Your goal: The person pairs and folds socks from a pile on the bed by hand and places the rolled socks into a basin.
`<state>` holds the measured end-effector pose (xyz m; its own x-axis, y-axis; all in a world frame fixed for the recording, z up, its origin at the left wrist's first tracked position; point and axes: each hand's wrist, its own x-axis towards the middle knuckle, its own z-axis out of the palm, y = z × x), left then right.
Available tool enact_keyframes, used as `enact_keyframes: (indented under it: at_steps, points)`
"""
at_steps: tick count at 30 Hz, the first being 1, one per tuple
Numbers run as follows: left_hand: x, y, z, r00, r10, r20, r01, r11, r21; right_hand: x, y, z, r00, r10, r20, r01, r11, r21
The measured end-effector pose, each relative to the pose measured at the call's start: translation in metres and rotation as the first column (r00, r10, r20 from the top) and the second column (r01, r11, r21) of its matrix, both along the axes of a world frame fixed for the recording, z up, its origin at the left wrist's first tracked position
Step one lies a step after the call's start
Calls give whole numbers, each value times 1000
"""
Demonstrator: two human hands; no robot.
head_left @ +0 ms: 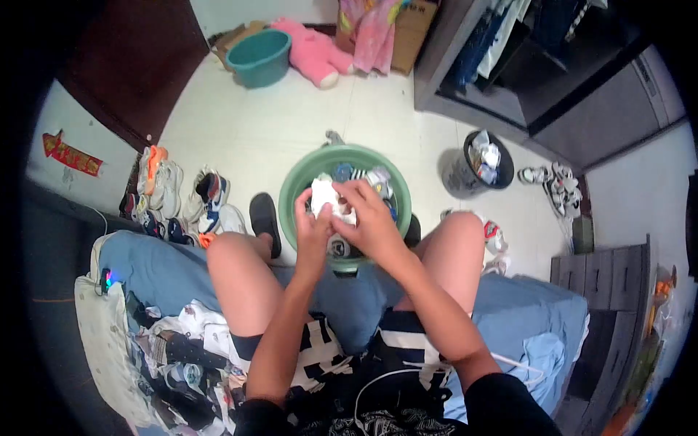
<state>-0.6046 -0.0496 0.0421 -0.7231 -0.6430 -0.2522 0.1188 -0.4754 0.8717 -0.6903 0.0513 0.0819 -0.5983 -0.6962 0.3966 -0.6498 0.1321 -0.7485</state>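
Between both hands, above a green basin (286,200), is a small bunched white sock (322,195) with a dark spot near its right side. The fingers of my left hand (314,236) are closed on its left and lower part. My right hand (372,221) pinches its right side, thumb towards the left one. Inside the basin lie several crumpled socks (378,176) in white, blue, grey and stripes; my hands hide part of them. The basin stands on the floor between my knees.
Left on the bed (167,261) lies a heap of socks (193,363). Shoes (167,185) line the left wall. A black trash bin (459,174) stands right of the basin. Further back are a teal tub (258,62) and a pink plush toy (316,58). A white hanger (520,367) lies at right.
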Motion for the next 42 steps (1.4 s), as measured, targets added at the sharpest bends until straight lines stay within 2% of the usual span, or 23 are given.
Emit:
enact_keyframes:
  at_steps: [2,3,6,7,9,10,12,13,14,15,17,18,20,22,23,24,26,27,29,32,36,38,42]
  points:
    - [2,4,-12,980,-185,-69,175,975,-137,-6,9,-7,999,-2,-38,4,999,41]
    - [1,2,-10,975,-218,-33,214,971,-107,-10,10,-10,994,-19,-105,25,998,52]
    - [-1,3,-8,990,-139,-40,114,923,-368,-16,6,-17,994,-40,-106,39,999,-12]
    - [1,3,-7,990,-138,-29,118,925,-361,-16,3,-20,973,-61,-221,47,996,-69]
    - [5,3,0,951,15,308,233,620,-749,-8,2,-23,991,-51,-123,48,998,-31]
    - [5,5,1,949,12,316,240,623,-744,-5,1,-24,998,-46,-37,46,999,-2]
    - [1,6,4,922,174,344,237,449,-861,-2,0,-23,997,-82,14,83,995,-57]
    - [-3,8,7,921,173,348,240,451,-860,-2,0,-21,987,-95,126,106,991,-85]
    - [-7,11,11,939,158,304,170,556,-814,-2,0,-22,966,-103,238,131,986,-107]
    - [-9,13,12,954,151,258,99,654,-750,-1,-1,-26,965,-103,242,130,986,-101]
    - [-14,10,4,977,138,161,16,708,-706,-2,-4,-38,853,40,520,136,946,-295]
    - [-15,9,3,990,132,56,-64,754,-654,-1,-3,-37,852,39,523,136,947,-292]
    - [-15,4,9,990,126,63,-57,769,-637,-1,-3,-31,667,167,726,77,954,-290]
    - [-15,0,5,991,136,-7,-130,926,-356,-3,-5,-37,592,233,772,63,941,-333]
    - [-15,-2,2,991,137,4,-129,940,-315,-4,-6,-40,508,300,807,51,925,-376]
    - [-15,-4,1,990,139,5,-130,940,-315,-4,-7,-37,507,301,808,49,925,-376]
    - [-14,-6,-1,987,158,-25,-158,987,-34,-3,-8,-33,335,352,874,53,919,-390]
    - [-12,-7,0,987,161,-23,-161,986,-33,-2,-9,-34,332,351,875,50,920,-388]
    - [-12,-9,3,988,156,-17,-152,977,149,-1,-13,-36,276,363,890,56,918,-392]
    - [-6,-24,-7,998,50,-49,-35,962,271,1,-16,-32,244,391,888,32,911,-410]
    - [-7,-32,-11,994,99,-44,-76,926,369,2,-17,-37,274,304,912,-1,949,-316]
    - [-6,-37,-13,992,120,-25,-95,885,455,5,-19,-37,452,151,879,-13,987,-162]
    - [-3,-40,-15,989,128,-74,-70,848,525,7,-21,-37,465,144,874,-5,987,-159]
